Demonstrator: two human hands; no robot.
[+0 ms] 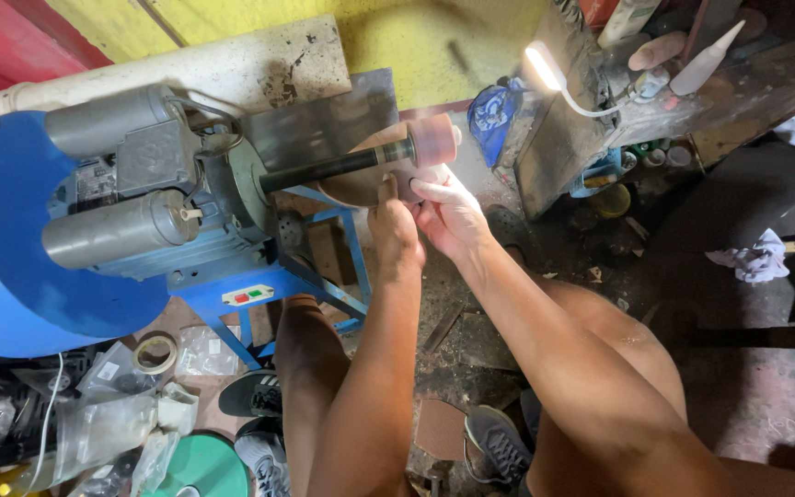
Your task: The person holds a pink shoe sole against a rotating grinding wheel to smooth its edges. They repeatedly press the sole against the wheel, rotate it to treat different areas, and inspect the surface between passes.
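My left hand (394, 225) and right hand (448, 213) are both raised to the pink grinding drum (433, 140), which sits at the free end of one black shaft (335, 167). The shaft's long axis runs nearly level from the grey motor (144, 189) on the left out to the drum on the right, rising slightly toward the drum end. Both hands pinch one small dark workpiece (404, 183) between fingertips, held just under the drum; I cannot tell whether it touches the drum, and its own shape and direction are too hidden by my fingers to state. Left fingers are closed narrow on its left side, right fingers curled around its right side.

Count: one motor on one blue stand (250, 290), with one switch plate carrying one red and one green button. One lit white lamp (543, 66) shines above right. One tape roll (155, 352) lies on the floor at lower left.
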